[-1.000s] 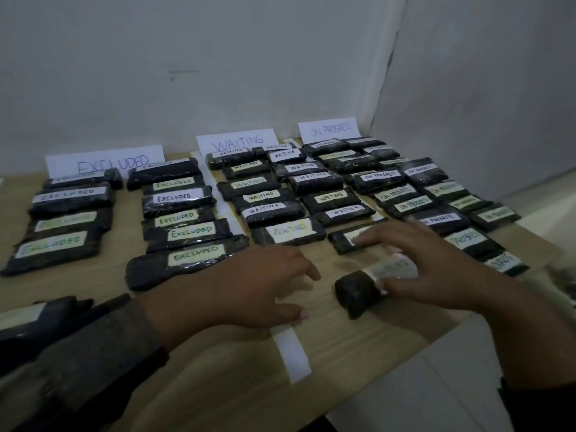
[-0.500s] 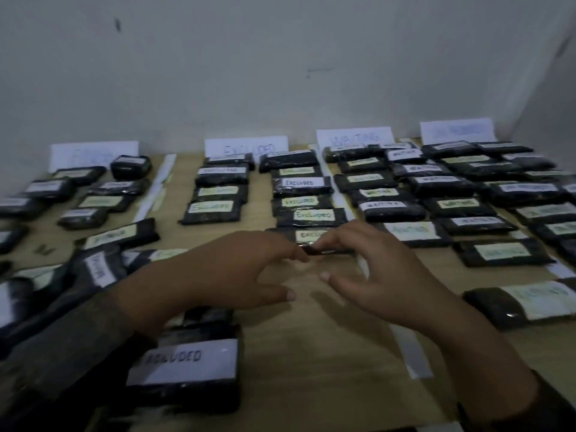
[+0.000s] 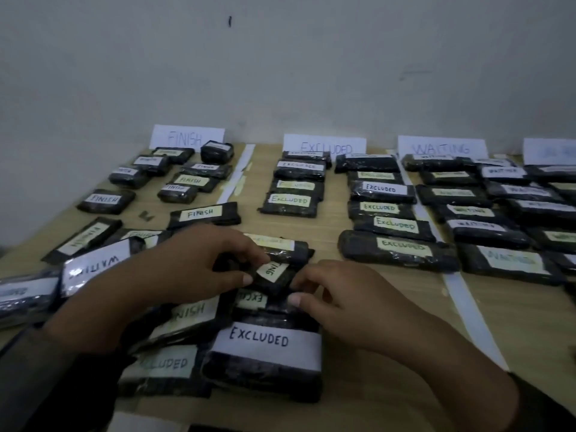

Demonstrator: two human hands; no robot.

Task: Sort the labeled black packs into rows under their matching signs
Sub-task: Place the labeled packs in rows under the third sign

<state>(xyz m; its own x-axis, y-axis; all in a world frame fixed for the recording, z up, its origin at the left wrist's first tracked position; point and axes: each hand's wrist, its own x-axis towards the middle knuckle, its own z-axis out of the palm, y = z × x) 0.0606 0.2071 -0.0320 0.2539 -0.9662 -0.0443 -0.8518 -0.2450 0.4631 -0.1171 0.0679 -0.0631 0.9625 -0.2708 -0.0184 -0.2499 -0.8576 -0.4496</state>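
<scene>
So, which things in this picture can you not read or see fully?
- Head view, held pack: label shows only "ING"; the left hand covers the rest.
- Head view, fourth sign: cut by the right edge, writing blurred.
- Head view, "NISH" pack: first letters under the left hand.
- Head view, rearmost FINISH packs: labels too small and dim.

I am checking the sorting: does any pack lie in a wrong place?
Yes. A WAITING pack lies tilted, label upside down, on the left beside the FINISH packs, far from the WAITING sign.
</scene>
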